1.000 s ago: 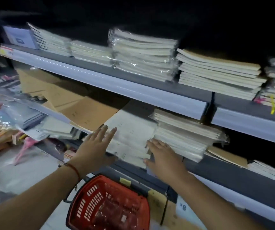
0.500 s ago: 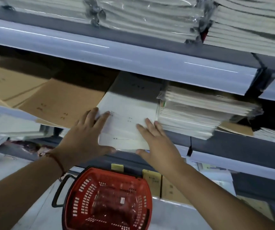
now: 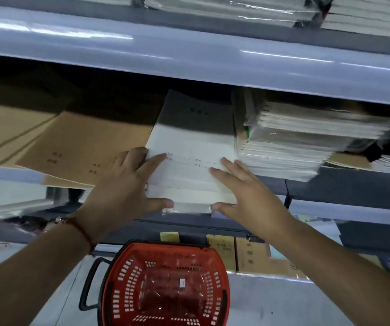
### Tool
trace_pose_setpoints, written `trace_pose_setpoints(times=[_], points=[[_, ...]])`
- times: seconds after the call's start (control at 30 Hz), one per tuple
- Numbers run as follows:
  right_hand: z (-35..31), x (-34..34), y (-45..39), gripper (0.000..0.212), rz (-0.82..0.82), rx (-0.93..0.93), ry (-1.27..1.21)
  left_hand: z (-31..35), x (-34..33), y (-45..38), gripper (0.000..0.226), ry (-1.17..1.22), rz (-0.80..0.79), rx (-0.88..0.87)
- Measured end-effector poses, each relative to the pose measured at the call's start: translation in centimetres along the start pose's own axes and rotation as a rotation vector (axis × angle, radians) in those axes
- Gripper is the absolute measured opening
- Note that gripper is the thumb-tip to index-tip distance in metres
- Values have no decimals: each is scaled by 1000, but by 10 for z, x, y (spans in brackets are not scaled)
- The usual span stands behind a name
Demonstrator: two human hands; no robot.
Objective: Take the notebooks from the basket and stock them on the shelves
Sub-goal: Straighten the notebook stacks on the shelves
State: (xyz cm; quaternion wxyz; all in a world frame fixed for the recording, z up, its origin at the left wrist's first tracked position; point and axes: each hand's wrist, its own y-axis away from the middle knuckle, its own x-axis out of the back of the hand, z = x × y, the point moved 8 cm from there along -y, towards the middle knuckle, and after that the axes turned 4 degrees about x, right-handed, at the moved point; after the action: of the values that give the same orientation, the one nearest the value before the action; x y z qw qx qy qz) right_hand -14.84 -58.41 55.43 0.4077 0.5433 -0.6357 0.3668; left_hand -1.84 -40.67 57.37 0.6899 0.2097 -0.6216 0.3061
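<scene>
Two flat hands (image 3: 128, 191) (image 3: 245, 191), pressing white notebooks (image 3: 189, 142)

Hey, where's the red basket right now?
In the head view, the red basket sits low at bottom centre, below the shelf edge, between the person's two forearms.
</scene>
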Motion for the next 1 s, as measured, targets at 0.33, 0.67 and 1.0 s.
trace_pose_setpoints(times=[0.33, 0.67, 1.0], points=[[-2, 8, -15, 67, 86, -127, 103, -10, 3, -25, 87, 105, 73, -93], [-13, 4, -22, 65, 320, -42, 390, -2, -7, -38, 85, 77, 164, -136], [-6, 0, -38, 56, 223, 116, 467, -6, -12, -61, 74, -111, 173, -227]])
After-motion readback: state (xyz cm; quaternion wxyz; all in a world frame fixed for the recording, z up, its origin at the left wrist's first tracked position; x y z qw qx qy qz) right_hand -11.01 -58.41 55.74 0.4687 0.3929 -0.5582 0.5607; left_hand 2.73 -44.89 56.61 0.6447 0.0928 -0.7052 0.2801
